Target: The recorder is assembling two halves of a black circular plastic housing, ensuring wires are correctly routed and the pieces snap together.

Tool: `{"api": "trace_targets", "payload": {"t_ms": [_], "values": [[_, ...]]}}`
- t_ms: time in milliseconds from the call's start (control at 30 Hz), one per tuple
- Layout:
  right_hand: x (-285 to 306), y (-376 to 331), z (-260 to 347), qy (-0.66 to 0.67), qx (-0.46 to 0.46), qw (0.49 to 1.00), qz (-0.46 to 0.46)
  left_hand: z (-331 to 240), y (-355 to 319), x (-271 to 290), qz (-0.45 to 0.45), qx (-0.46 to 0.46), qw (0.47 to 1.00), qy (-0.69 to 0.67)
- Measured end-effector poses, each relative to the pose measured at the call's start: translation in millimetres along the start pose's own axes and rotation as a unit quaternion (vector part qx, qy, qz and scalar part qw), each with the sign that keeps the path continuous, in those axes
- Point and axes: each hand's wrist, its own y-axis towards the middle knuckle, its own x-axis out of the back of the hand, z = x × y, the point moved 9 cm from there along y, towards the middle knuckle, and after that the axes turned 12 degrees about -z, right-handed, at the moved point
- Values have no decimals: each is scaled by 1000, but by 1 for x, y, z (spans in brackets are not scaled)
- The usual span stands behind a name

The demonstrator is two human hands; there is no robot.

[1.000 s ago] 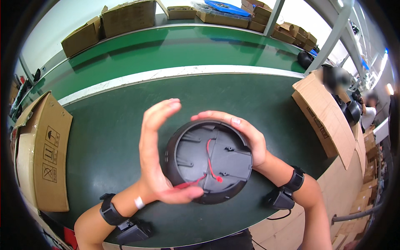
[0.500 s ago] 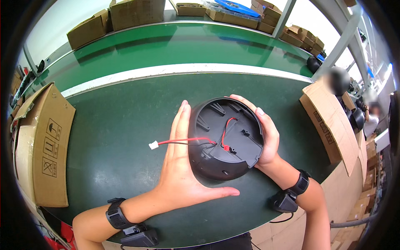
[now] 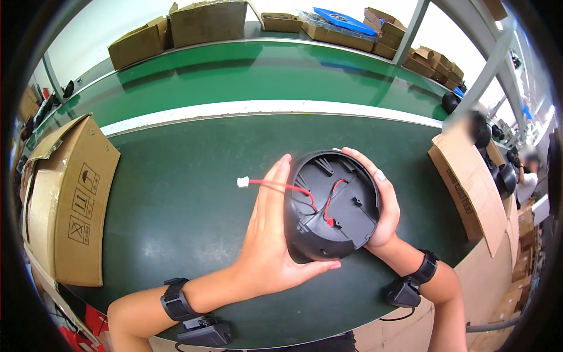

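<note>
Two sides of the black housing [image 3: 347, 206] clasped — left hand [image 3: 267, 245] newly snug, right hand [image 3: 387, 215] opposite; I judge it steadier.

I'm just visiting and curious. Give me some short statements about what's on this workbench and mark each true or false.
1. The left hand and right hand are both on a round black housing. True.
2. A red wire ends in a blue plug. False: the plug is white.
3. A cardboard box stands at the person's left. True.
4. The housing's opening faces away from the camera. False: its inside shows.
5. Dark straps circle both forearms. True.
</note>
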Motion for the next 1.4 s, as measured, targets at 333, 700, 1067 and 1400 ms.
{"api": "trace_targets", "payload": {"t_ms": [333,700,1067,1400], "values": [[-9,-15,45,-59,185,980,41,-21,-1,10,-73,-148,985,-59],[-8,-8,29,-28,101,994,38,-14,1,5,-25,-85,995,-37],[-2,7,8,-34,18,997,67,8,3,-6,14,27,999,-34],[-4,20,2,-72,-9,992,100,8,4,4,-17,-7,999,-27]]}}
